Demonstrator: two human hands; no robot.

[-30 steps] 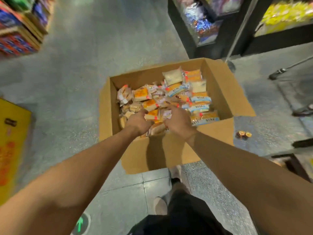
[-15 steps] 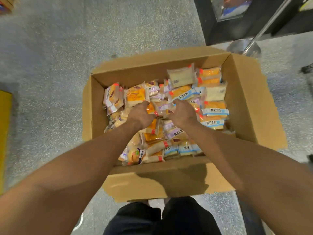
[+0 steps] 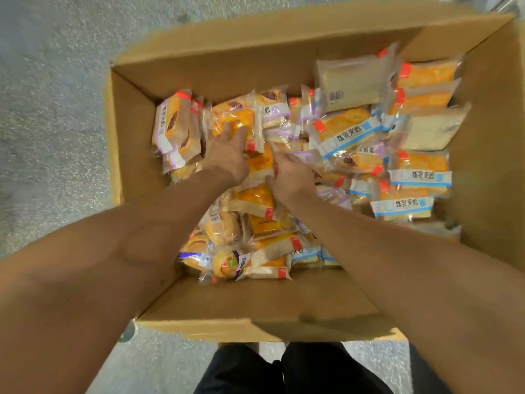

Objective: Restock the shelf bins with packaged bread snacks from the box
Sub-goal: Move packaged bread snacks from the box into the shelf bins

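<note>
An open cardboard box on the floor is filled with several packaged bread snacks: orange ones, blue-banded ones, purple-labelled ones and pale ones. Both my arms reach into its middle. My left hand lies with fingers stretched forward over an orange packet. Just to its right, my right hand has its fingers curled, pinching the edge of a packet in the pile. What lies under the hands is hidden.
Grey speckled floor surrounds the box on the left and far side. The box's near flap lies open toward me, above my dark trousers. Its right flap stands up at the frame's right edge.
The view has dropped closer over the box, and the shelves have left the frame. Both hands moved deeper into the pile; the left one stretched its fingers out over an orange packet.
</note>
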